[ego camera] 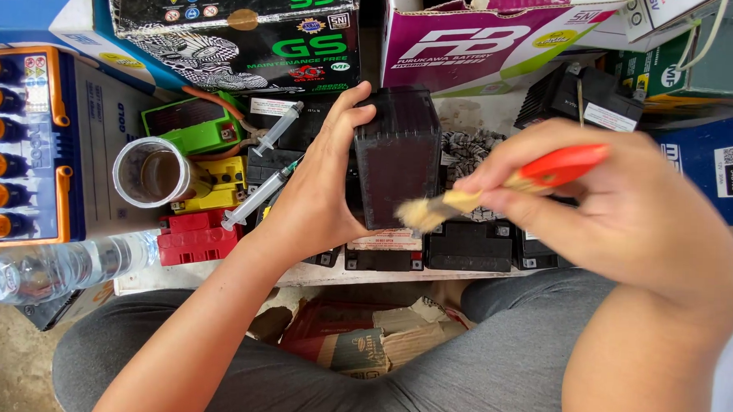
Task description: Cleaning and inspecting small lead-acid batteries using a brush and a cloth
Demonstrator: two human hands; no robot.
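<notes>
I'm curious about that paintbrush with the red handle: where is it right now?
In the head view, the paintbrush is right of centre, gripped in the right hand, its pale bristles against the lower side of the small black battery that the left hand holds.

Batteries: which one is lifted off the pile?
The dark translucent battery, gripped upright in the left hand while the right hand brushes it; the other black ones lie flat beneath.

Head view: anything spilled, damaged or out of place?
No spill or damage shows. Two syringes lie loose and askew across the small batteries; an open cup sits among them. Left hand holds the black battery; right hand brushes it with a paintbrush.
</notes>
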